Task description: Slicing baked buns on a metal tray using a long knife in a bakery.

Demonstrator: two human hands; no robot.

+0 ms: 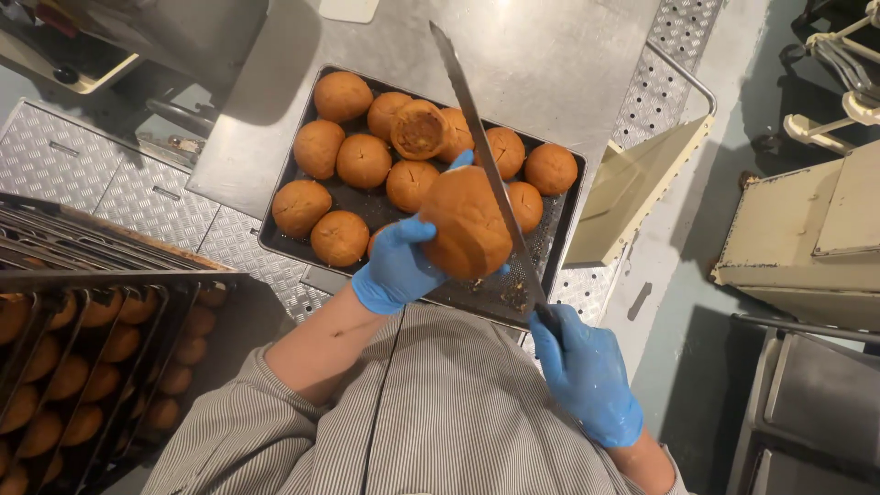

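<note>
Two blue-gloved hands, both occupied. Your left hand [396, 266]: grip closed around a round brown bun [467, 234], lifted above the dark baking tray [559, 229]. Your right hand [587, 371]: grip closed on the handle of a long knife [481, 151], blade lying against the bun's right side and pointing away from you. Beyond the left grip: about a dozen more buns [364, 160] on the tray, which sits on a steel surface [541, 55]. Left of your left arm: racked trays of buns [82, 367].

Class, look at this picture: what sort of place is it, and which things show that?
Probably a commercial bakery. A dark baking tray of browned buns sits on a steel worktable, a rack holds more trays, and gloved hands cut a bun with a long knife.
</note>
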